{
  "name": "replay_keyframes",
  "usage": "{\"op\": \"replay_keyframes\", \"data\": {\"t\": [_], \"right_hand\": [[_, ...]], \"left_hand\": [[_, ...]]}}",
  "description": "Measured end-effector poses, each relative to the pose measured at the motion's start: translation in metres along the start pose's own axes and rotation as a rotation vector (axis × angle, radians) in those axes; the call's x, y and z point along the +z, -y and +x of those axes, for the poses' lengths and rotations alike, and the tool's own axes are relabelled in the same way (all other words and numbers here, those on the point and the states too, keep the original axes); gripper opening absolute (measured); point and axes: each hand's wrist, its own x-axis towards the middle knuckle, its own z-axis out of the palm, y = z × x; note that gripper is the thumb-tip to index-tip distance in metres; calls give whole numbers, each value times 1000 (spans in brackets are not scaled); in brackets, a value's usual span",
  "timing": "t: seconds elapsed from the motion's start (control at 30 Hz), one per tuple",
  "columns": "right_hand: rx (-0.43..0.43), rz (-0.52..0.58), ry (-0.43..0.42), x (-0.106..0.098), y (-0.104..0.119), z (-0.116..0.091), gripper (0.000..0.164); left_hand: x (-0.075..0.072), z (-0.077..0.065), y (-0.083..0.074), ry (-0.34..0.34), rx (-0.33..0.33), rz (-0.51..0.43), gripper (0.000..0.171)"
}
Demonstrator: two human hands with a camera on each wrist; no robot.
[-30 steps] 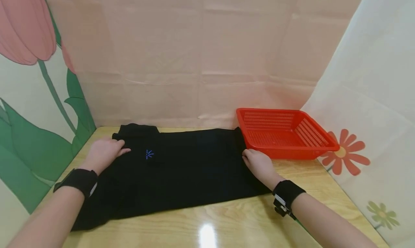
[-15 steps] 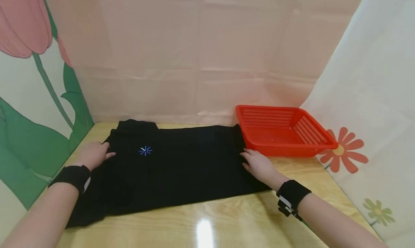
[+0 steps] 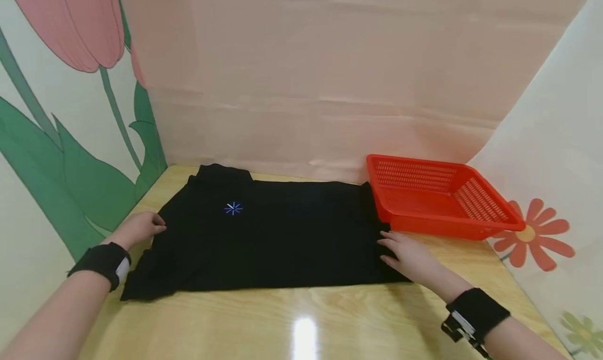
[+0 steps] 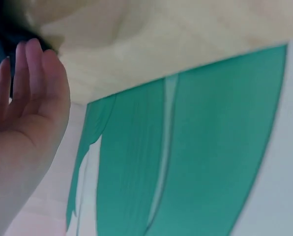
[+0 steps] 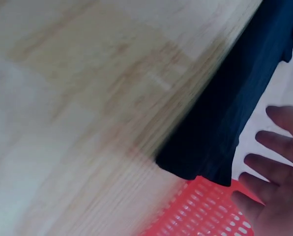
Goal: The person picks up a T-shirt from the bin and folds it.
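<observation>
Black cloth (image 3: 282,239) lies spread on the bench (image 3: 235,323) between left grip (image 3: 135,229) and right grip (image 3: 412,258), both loose, clamped on nothing. Flattening seems in hand; the next move likely calls for pinching an edge. A red basket (image 3: 438,225) sits beyond the right grip.

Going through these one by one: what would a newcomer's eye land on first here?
Probably the bright red basket towards the far right of the table, then the black shirt spread beside it, with a left hand and right hand at its ends. A big pink tulip also stands out, upper left in the head view.
</observation>
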Motion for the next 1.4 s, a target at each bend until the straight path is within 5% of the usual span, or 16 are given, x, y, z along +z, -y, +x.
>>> {"op": "replay_keyframes", "data": {"t": [0.3, 0.67, 0.9, 1.2, 1.4], "right_hand": [[46, 159, 186, 10, 0, -33, 59], [78, 240, 240, 19, 15, -38, 67], [79, 241, 250, 21, 20, -38, 69], [93, 221, 241, 11, 22, -36, 71], [59, 199, 186, 0, 27, -33, 70]], "left_hand": [[23, -3, -11, -58, -52, -127, 44], [33, -19, -4, -148, -29, -101, 13], [32, -22, -2, -195, -22, 21, 11], [26, -36, -56, -260, 57, 281, 33], [32, -48, -93, -153, 122, 290, 40]]}}
